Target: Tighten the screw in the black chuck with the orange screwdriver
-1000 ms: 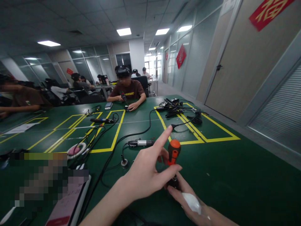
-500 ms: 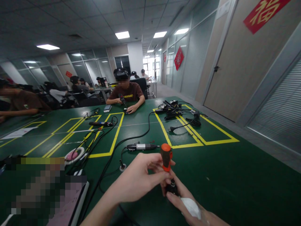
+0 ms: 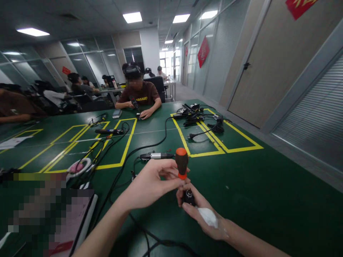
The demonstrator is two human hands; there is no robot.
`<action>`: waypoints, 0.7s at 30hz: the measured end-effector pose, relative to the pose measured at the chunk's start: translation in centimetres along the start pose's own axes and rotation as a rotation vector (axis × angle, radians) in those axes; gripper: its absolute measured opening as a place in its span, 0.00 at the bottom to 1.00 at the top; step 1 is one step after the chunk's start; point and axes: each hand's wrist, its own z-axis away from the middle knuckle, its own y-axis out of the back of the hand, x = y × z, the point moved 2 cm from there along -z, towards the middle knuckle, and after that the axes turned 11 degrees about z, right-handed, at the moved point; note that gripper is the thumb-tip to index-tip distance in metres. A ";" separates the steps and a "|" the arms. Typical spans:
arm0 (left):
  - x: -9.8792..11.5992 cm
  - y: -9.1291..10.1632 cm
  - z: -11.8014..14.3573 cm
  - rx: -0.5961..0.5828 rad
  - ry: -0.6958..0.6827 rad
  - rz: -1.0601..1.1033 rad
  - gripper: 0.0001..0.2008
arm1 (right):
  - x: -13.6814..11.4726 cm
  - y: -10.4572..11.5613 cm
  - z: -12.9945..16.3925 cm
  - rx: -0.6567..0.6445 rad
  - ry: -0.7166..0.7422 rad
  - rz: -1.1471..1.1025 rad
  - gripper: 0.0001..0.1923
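1. Pinches an orange-topped screwdriver [image 3: 182,162] upright in the left hand [image 3: 151,184], thumb and fingertips closed about the low end of the handle, likely for fine control rather than force.

2. Grips a small black part [image 3: 189,198] in the right hand [image 3: 200,204], just below the handle, thumb on one side and fingers curled round the other, perhaps to stop any twisting while leaving the top exposed.

3. Holds both hands close together over the green table [image 3: 268,192], seemingly to line up tool and part. Cannot tell, with the shaft hidden behind fingers, of any contact between tip and part.

4. Shows a silver-and-black cylindrical tool [image 3: 158,156] lying flat just beyond the left hand, probably for easy reach.

5. Shows, farther off to the right, a tangle of black cables [image 3: 193,114] heaped across yellow tape [image 3: 249,148], perhaps for a marked storage zone, with a plug [image 3: 190,136] lying on the near side.

6. Captures, opposite, a co-worker [image 3: 143,93] bent over the tabletop, a dark tool [image 3: 134,101] in one hand, the other lowered beside a small item, apparently for steadying.
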 end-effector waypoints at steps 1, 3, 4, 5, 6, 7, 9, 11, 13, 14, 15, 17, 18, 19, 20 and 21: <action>0.0 0.1 0.0 0.004 -0.009 -0.002 0.08 | -0.1 0.0 0.0 -0.004 -0.006 -0.001 0.25; -0.1 0.3 -0.1 0.019 -0.038 -0.022 0.08 | -0.4 0.1 0.0 -0.012 -0.015 0.003 0.25; -0.2 0.4 -0.1 0.027 -0.058 -0.035 0.09 | -0.7 0.2 -0.1 -0.014 -0.008 0.002 0.25; -0.3 0.4 -0.2 0.031 -0.076 -0.045 0.09 | -0.8 0.2 -0.1 -0.017 -0.011 0.001 0.25; -0.3 0.4 -0.2 0.032 -0.091 -0.052 0.09 | -1.0 0.3 -0.2 -0.019 -0.010 0.000 0.25; -0.4 0.3 -0.2 0.029 -0.098 -0.054 0.08 | -1.1 0.3 -0.2 -0.019 -0.011 0.000 0.25; -0.5 0.1 -0.3 0.026 -0.106 -0.048 0.08 | -1.1 0.4 -0.2 -0.021 -0.008 0.011 0.25; -0.6 -0.1 -0.4 0.035 -0.117 -0.033 0.09 | -1.0 0.5 -0.2 -0.017 0.003 0.031 0.25; -0.7 -0.4 -0.5 0.042 -0.127 -0.012 0.13 | -0.8 0.5 -0.2 -0.009 0.008 0.043 0.25; -0.7 -0.5 -0.6 0.042 -0.133 -0.006 0.15 | -0.7 0.5 -0.2 -0.012 0.009 0.045 0.25; -0.8 -0.6 -0.6 0.044 -0.140 -0.006 0.17 | -0.7 0.5 -0.2 -0.014 0.011 0.046 0.25; -1.0 -0.6 -0.7 0.056 -0.165 -0.027 0.17 | -0.7 0.6 -0.2 -0.017 0.014 0.044 0.25; -1.0 -0.6 -0.7 0.062 -0.181 -0.047 0.16 | -0.8 0.6 -0.2 -0.015 0.017 0.041 0.24; -1.1 -0.6 -0.7 0.070 -0.198 -0.071 0.15 | -0.8 0.6 -0.2 -0.012 0.020 0.037 0.24; -1.1 -0.5 -0.7 0.072 -0.213 -0.096 0.15 | -0.9 0.6 -0.2 -0.012 0.023 0.033 0.24; -1.0 -0.4 -0.7 0.069 -0.222 -0.116 0.14 | -0.9 0.6 -0.2 -0.013 0.028 0.027 0.23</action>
